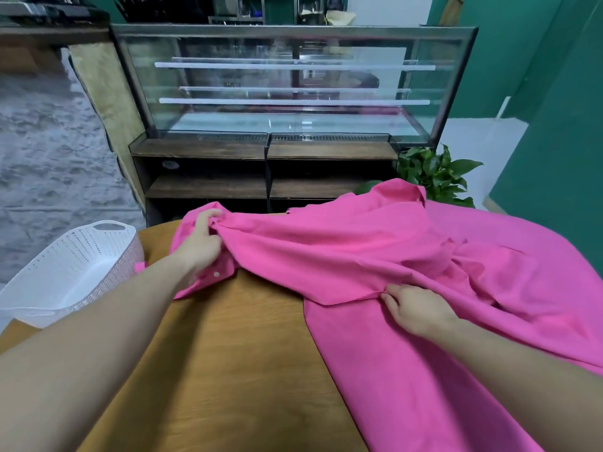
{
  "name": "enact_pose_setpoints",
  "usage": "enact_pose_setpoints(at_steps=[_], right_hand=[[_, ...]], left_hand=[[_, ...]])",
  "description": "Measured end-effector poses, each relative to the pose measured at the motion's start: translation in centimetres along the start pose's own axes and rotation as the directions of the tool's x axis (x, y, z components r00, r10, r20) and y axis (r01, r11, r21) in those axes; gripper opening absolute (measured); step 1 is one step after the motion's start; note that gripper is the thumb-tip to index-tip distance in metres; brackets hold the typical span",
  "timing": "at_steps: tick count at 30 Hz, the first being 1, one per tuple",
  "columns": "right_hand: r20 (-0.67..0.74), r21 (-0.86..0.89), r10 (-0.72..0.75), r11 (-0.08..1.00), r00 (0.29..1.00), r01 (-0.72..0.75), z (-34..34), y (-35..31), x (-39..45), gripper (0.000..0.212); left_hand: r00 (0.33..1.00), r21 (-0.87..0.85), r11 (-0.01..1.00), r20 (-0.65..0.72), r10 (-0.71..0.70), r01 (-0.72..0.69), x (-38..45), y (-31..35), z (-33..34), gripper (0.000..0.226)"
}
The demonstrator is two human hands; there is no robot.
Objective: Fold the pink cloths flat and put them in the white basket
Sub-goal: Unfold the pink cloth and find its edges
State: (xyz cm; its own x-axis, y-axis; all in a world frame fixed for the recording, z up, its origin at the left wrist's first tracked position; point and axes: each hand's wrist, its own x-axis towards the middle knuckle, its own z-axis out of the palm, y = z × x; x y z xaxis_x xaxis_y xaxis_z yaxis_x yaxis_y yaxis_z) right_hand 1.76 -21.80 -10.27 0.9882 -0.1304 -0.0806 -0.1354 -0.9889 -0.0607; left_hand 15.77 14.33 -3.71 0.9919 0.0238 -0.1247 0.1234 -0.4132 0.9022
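Observation:
A large pink cloth point(342, 256), a buttoned shirt by the look of it, lies spread and rumpled over the right half of the wooden table point(235, 353). My left hand point(200, 246) grips a bunched part of it near the table's far left edge. My right hand point(414, 309) pinches a hem edge of the cloth at the middle right. More pink fabric covers the table's right side, and I cannot tell whether it is a second cloth. The white basket point(65, 272) stands at the table's left edge with nothing visible inside.
A glass display case point(293, 86) on dark wooden shelves stands behind the table. A green potted plant point(437, 174) sits at the far right behind the cloth. A grey stone-look wall is on the left, a green wall on the right.

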Motion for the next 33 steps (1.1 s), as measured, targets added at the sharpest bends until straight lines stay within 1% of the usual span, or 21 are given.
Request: enact_pose_setpoints(at_steps=[2, 4, 5, 6, 7, 8, 9, 10, 11, 12, 14, 15, 16, 18, 21, 24, 25, 27, 29, 31, 33], right_hand=[[0.025, 0.058, 0.002, 0.998, 1.0, -0.004, 0.0, -0.3, 0.5, 0.033], [0.059, 0.148, -0.011, 0.989, 0.998, 0.002, -0.4, -1.3, 0.6, 0.03], [0.068, 0.212, -0.04, 0.977, 0.997, 0.025, -0.9, -2.1, 0.6, 0.028], [0.07, 0.277, -0.079, 0.959, 0.994, 0.056, -1.3, -3.0, 0.6, 0.028], [0.066, 0.345, -0.114, 0.935, 0.991, 0.084, -1.9, -4.1, 0.6, 0.03], [0.068, 0.423, -0.132, 0.901, 0.989, 0.091, -2.6, -5.3, 0.4, 0.033], [0.079, 0.516, -0.138, 0.853, 0.987, 0.078, -3.6, -6.6, 0.1, 0.035], [0.084, 0.619, -0.143, 0.783, 0.986, 0.061, -4.4, -8.1, -0.3, 0.037], [0.079, 0.717, -0.153, 0.695, 0.985, 0.051, -5.2, -9.4, -0.8, 0.039], [0.07, 0.797, -0.158, 0.603, 0.985, 0.04, -5.9, -10.5, -1.4, 0.04], [0.055, 0.899, -0.156, 0.438, 0.986, 0.019, -7.0, -12.5, -2.5, 0.042], [0.054, 0.933, -0.154, 0.361, 0.987, 0.005, -7.6, -13.3, -3.0, 0.043], [0.053, 0.96, -0.158, 0.279, 0.986, -0.007, -8.0, -14.1, -3.7, 0.044], [0.031, 0.979, -0.191, 0.202, 0.981, 0.008, -8.8, -15.3, -4.8, 0.045], [-0.071, 0.966, -0.237, 0.226, 0.969, 0.126, -9.5, -16.1, -6.4, 0.037], [-0.276, 0.928, -0.165, 0.211, 0.947, 0.308, -9.8, -14.9, -7.8, 0.008], [-0.34, 0.899, -0.147, 0.241, 0.929, 0.367, -9.5, -14.2, -8.3, 0.008], [-0.37, 0.838, -0.177, 0.359, 0.912, 0.41, -8.5, -12.3, -9.6, 0.029], [-0.291, 0.733, -0.216, 0.576, 0.932, 0.363, -7.2, -10.6, -10.7, 0.046], [-0.245, 0.549, -0.218, 0.772, 0.945, 0.321, -5.7, -9.4, -11.0, 0.039], [-0.299, 0.513, -0.195, 0.793, 0.934, 0.33, -4.9, -9.1, -10.8, 0.015]], left_hand=[[0.982, 0.229, 0.969, 0.14, -0.124, 0.09, 0.2, 0.4, 0.8, 0.096], [0.951, 0.533, 0.845, 0.239, -0.198, 0.042, -0.8, 0.7, 2.0, 0.095], [0.947, 0.645, 0.764, 0.238, -0.215, 0.012, -1.6, 0.8, 2.4, 0.088], [0.956, 0.719, 0.693, 0.238, -0.172, -0.054, -2.4, 0.8, 3.0, 0.074], [0.968, 0.774, 0.621, 0.233, -0.096, -0.125, -3.1, 1.0, 3.2, 0.05], [0.969, 0.773, 0.607, 0.247, -0.022, -0.183, -3.7, 0.9, 3.7, 0.027], [0.956, 0.716, 0.661, 0.292, 0.012, -0.226, -4.7, 1.1, 4.0, 0.032], [0.934, 0.607, 0.761, 0.358, -0.006, -0.228, -5.9, 1.2, 4.4, 0.051], [0.885, 0.437, 0.884, 0.461, -0.063, -0.164, -7.7, 1.4, 4.7, 0.064], [0.82, 0.263, 0.963, 0.564, -0.096, -0.068, -9.7, 1.5, 5.0, 0.07], [0.717, 0.081, 0.996, 0.691, -0.089, 0.046, -12.8, 1.3, 5.3, 0.068], [0.71, 0.059, 0.997, 0.7, -0.079, 0.052, -14.0, 0.9, 5.6, 0.066], [0.732, 0.034, 0.999, 0.679, -0.054, 0.042, -15.0, 0.5, 6.0, 0.062], [0.813, -0.091, 0.994, 0.583, 0.002, 0.062, -16.5, 0.3, 6.9, 0.042], [0.887, -0.344, 0.927, 0.461, 0.03, 0.148, -18.4, 1.5, 7.0, 0.028], [0.928, -0.52, 0.835, 0.371, 0.032, 0.179, -19.1, 3.0, 5.7, 0.034], [0.94, -0.591, 0.785, 0.339, 0.033, 0.185, -19.0, 3.6, 5.1, 0.036], [0.958, -0.703, 0.686, 0.284, 0.028, 0.188, -18.9, 4.8, 4.0, 0.032], [0.962, -0.766, 0.609, 0.273, 0.017, 0.207, -19.0, 5.7, 3.2, 0.027], [0.956, -0.789, 0.572, 0.292, 0.032, 0.222, -19.2, 6.2, 2.7, 0.025], [0.949, -0.797, 0.559, 0.31, 0.055, 0.228, -19.8, 6.5, 2.4, 0.016]])
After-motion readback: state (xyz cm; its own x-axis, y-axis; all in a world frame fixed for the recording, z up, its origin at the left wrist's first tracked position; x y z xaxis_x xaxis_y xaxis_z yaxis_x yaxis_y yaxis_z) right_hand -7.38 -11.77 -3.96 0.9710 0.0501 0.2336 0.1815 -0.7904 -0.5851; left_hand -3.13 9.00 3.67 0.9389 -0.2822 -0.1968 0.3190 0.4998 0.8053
